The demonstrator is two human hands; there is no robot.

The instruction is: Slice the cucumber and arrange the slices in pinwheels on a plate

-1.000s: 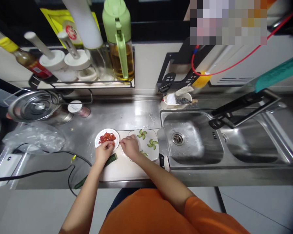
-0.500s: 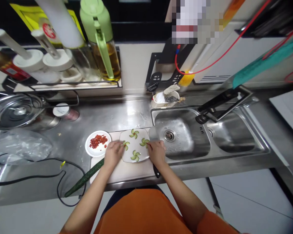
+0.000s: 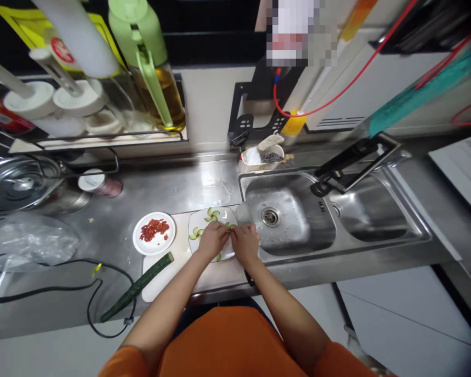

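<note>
My left hand (image 3: 213, 240) and my right hand (image 3: 245, 244) meet over the right side of a squarish white plate (image 3: 196, 215). Both have their fingers pinched close together, at a cucumber-slice flower (image 3: 231, 226) that they partly cover. Whatever lies between the fingertips is too small to make out. Other flowers of green cucumber slices with red centres, such as the far one (image 3: 212, 214) and the left one (image 3: 196, 233), lie on the plate. Beneath it is a pale cutting board (image 3: 176, 280). A cut cucumber (image 3: 139, 287) rests partly on the board, left of my left forearm.
A round white plate (image 3: 163, 246) holds chopped red pieces (image 3: 154, 229). A knife, its black handle (image 3: 249, 278) showing, lies by the board's right edge. Further right is a double sink (image 3: 288, 209) with a black faucet (image 3: 337, 165). A black cable (image 3: 55, 287) loops at left.
My left hand has moved right, from the left flower across the plate to beside my right hand. My right hand stays near the right flower. The view has shifted slightly.
</note>
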